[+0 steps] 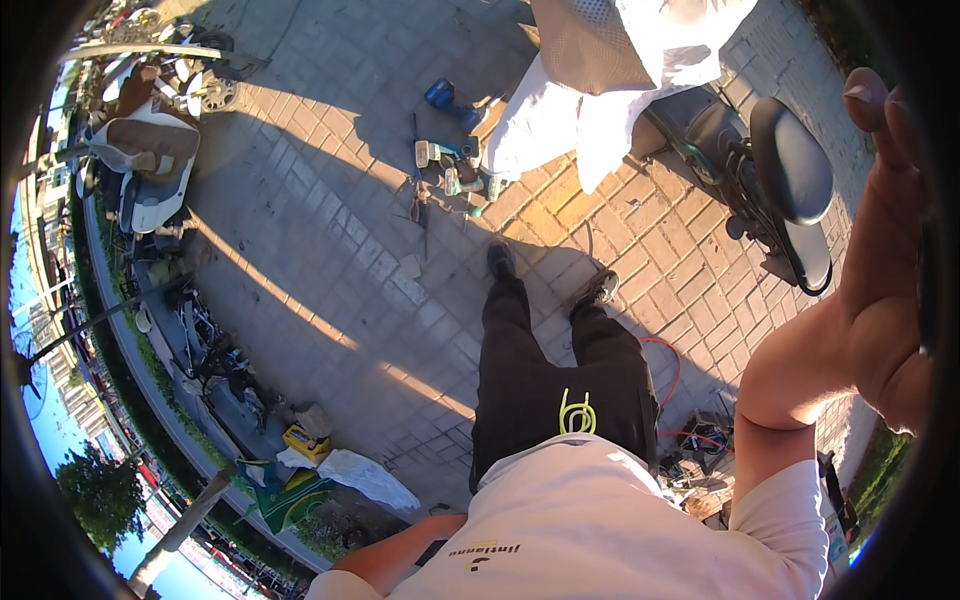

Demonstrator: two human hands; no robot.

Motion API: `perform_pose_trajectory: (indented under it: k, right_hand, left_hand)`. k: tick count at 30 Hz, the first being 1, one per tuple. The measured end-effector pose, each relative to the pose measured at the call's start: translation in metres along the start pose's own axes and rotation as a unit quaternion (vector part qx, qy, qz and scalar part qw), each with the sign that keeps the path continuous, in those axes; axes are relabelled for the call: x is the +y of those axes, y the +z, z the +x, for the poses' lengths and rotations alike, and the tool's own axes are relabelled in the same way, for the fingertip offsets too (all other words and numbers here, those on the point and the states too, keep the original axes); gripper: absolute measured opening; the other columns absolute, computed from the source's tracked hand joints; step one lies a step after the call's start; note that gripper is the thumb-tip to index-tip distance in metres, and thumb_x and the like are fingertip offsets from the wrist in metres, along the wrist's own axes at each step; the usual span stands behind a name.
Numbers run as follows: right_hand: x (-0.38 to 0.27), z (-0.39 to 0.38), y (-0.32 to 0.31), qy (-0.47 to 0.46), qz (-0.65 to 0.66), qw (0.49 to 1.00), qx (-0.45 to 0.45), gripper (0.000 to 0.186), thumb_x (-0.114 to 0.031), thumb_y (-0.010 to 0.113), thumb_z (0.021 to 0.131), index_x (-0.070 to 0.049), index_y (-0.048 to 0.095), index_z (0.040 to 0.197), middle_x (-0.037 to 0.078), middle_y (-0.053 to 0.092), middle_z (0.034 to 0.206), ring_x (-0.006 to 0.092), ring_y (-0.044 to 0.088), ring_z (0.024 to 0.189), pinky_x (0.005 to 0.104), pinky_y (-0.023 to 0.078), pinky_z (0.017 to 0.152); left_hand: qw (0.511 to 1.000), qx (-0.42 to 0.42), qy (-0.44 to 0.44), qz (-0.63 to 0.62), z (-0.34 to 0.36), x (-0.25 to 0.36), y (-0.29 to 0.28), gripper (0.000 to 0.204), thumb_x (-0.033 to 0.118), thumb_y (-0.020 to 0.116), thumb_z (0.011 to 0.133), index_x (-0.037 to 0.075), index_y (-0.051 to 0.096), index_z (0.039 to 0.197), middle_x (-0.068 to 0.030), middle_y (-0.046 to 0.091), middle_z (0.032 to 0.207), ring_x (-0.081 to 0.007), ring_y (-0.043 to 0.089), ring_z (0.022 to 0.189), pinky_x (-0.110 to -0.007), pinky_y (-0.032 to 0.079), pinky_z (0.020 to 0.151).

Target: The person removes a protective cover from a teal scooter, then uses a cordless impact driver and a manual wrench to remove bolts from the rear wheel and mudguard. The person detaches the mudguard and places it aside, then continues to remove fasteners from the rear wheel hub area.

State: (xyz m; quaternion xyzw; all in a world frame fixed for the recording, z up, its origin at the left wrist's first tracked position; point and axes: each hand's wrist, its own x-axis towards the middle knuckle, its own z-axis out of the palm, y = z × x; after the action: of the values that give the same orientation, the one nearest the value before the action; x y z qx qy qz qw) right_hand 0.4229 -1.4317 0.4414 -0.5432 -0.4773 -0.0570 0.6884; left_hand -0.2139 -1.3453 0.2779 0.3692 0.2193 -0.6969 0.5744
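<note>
My right hand (885,250) is raised close to the camera at the right rim, its fingers bent at a dark edge that is cut off; what it grips is unclear. My left forearm (410,545) shows beside my white shirt, with the hand hidden. In front of my shoes, a blue drill (440,95) and several other power and hand tools (450,165) lie on the paving.
A black scooter (780,160), draped with white covers (630,50), stands at upper right. Scooter panels and parts (150,170) are piled left, with bags (365,480) at lower left. A red hose (675,355) and clutter (700,465) lie at my right.
</note>
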Motion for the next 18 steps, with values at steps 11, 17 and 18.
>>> perform_pose_trajectory:
  k: [11, 17, 18]
  right_hand:
    - [0.037, -0.046, 0.016, 0.118, 0.043, 0.989, 0.071, 0.058, -0.036, 0.068, 0.085, 0.005, 0.050, 0.123, 0.019, 0.060, 0.113, 0.0250, 0.061, 0.100, 0.0371, 0.048, 0.089]
    - [0.187, -0.235, 0.105, 0.539, 0.004, 0.837, -0.088, 0.036, -0.023, 0.067, 0.086, 0.001, 0.060, 0.112, 0.011, 0.065, 0.105, 0.0183, 0.062, 0.095, 0.0332, 0.048, 0.087]
    - [0.221, -0.281, 0.121, 0.576, -0.036, 0.802, -0.153, 0.036, -0.023, 0.066, 0.086, 0.001, 0.060, 0.112, 0.013, 0.066, 0.104, 0.0203, 0.063, 0.095, 0.0334, 0.048, 0.086]
  left_hand:
    - [0.983, -0.093, -0.048, 0.151, 0.009, 0.028, -0.072, 0.047, 0.037, 0.063, 0.084, 0.008, 0.061, 0.121, -0.0123, 0.061, 0.122, -0.0286, 0.058, 0.110, -0.039, 0.043, 0.095]
    - [0.831, 0.522, -0.026, 0.190, 0.036, 0.036, -0.405, 0.039, 0.032, 0.061, 0.083, 0.006, 0.064, 0.113, -0.0198, 0.065, 0.105, -0.0335, 0.063, 0.097, -0.041, 0.049, 0.083]
    - [0.801, 0.585, 0.021, 0.128, 0.046, 0.049, -0.456, 0.037, 0.030, 0.061, 0.084, 0.005, 0.065, 0.110, -0.0189, 0.066, 0.101, -0.0334, 0.063, 0.095, -0.041, 0.049, 0.080]
